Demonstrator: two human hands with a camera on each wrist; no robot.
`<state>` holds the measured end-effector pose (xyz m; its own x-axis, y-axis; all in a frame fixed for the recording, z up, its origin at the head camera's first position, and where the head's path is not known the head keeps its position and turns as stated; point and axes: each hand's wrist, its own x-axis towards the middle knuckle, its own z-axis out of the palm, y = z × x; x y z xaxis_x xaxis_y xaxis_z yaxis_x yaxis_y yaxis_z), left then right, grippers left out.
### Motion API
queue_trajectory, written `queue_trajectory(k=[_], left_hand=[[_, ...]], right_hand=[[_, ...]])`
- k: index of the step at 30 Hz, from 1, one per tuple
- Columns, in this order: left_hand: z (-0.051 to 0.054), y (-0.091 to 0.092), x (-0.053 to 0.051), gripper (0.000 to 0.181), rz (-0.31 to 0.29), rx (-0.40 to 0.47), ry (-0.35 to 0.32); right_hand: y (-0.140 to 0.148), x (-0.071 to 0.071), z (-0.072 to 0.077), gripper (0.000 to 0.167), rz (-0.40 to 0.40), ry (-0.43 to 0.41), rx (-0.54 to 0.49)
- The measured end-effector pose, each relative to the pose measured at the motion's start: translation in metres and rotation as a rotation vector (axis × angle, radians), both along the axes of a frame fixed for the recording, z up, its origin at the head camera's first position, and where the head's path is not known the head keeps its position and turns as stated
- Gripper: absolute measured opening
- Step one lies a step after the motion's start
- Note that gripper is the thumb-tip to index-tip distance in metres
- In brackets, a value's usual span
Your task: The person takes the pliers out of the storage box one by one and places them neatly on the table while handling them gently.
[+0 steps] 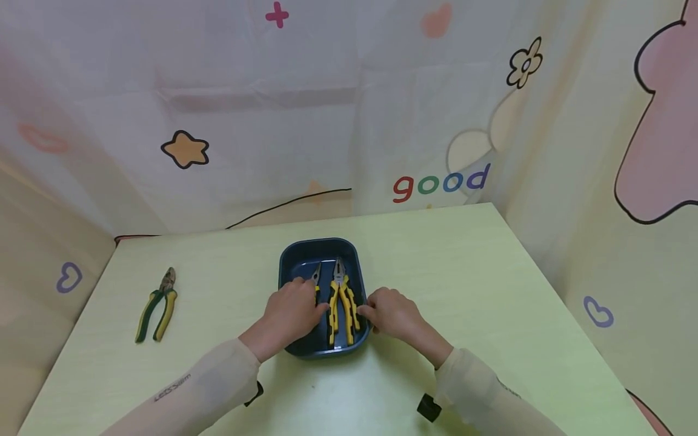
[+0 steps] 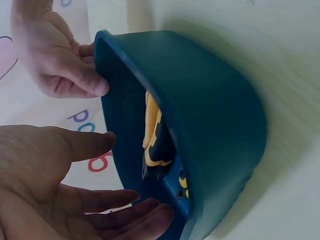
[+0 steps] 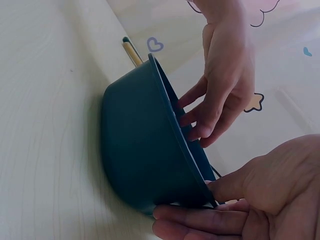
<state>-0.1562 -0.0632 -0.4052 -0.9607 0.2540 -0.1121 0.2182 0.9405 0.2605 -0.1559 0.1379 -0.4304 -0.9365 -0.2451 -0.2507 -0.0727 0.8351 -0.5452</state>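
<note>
A dark blue, rounded rectangular tub (image 1: pixel 300 261) holds combination pliers (image 1: pixel 339 283) with yellow-and-black handles. Left of them lies a second pair of pliers (image 1: pixel 317 274), mostly hidden beneath my left hand (image 1: pixel 291 310). That hand reaches over the tub's left side, its fingers dipping inside; in the left wrist view its thumb and fingers (image 2: pixel 120 217) are spread apart, with nothing visible between them. My right hand (image 1: pixel 394 312) pinches the tub's right rim, thumb on the inner side and fingers outside, as the right wrist view shows.
A third pair of pliers (image 1: pixel 158 306), with green-and-yellow handles, lies on the pale table (image 1: pixel 436 254) to the left, handles spread. Behind and at both sides of the table hangs a printed curtain (image 1: pixel 262 145).
</note>
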Motion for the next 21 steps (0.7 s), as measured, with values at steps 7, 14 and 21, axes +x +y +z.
queue_trajectory(k=[7, 14, 21], left_hand=[[-0.007, 0.012, -0.002, 0.036, -0.005, 0.023, -0.108], [-0.005, 0.027, -0.010, 0.031, 0.002, 0.009, -0.187], [-0.015, 0.040, -0.016, 0.021, -0.050, -0.029, -0.217]], right_hand=[[0.000, 0.001, -0.001, 0.033, 0.007, 0.016, 0.007], [0.000, 0.001, -0.002, 0.034, 0.017, 0.013, 0.007], [0.000, 0.001, -0.002, 0.033, 0.006, 0.007, 0.005]])
